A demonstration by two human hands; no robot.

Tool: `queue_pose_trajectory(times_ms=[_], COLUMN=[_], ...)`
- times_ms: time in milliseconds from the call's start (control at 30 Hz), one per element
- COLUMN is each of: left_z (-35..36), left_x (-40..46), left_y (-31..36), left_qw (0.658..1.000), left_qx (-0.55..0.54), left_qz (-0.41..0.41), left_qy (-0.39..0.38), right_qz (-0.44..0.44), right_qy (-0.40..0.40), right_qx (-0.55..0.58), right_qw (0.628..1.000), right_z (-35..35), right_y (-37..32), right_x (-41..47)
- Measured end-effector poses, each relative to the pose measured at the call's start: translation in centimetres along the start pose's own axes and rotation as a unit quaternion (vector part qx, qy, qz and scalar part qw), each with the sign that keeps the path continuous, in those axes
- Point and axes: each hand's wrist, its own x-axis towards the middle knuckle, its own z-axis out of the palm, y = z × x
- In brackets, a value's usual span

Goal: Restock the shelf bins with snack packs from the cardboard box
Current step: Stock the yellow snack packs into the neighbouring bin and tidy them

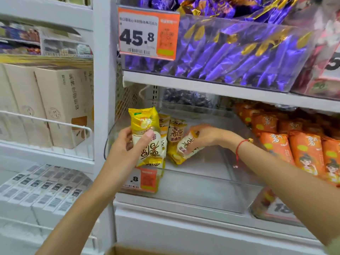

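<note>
A clear plastic shelf bin (211, 183) sits on the middle shelf, with a few yellow-and-white snack packs (175, 132) standing at its left end. My left hand (127, 148) grips one yellow snack pack (145, 133) upright in front of the bin's left side. Inside the bin, my right hand (207, 137) is closed on another yellow snack pack (185, 147), which lies tilted beside the standing ones. A corner of the cardboard box (128, 251) shows at the bottom edge.
Orange snack packs (294, 144) fill the bin to the right. Above is a bin of purple packs (239, 56) with a 45.8 price tag (147, 34). Beige boxes (55, 103) stand behind a white wire rail on the left shelf unit.
</note>
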Motion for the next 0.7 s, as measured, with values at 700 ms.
queue_pose_trajectory(times_ms=[700], left_z=[0.0], left_x=[0.0], left_y=[0.0], left_qw=[0.999], left_qx=[-0.031], left_qz=[-0.024], left_qy=[0.003], right_qz=[0.005], right_qy=[0.159], right_qx=[0.159], right_qw=[0.974], right_z=[5.6], right_y=[0.2], right_x=[1.9])
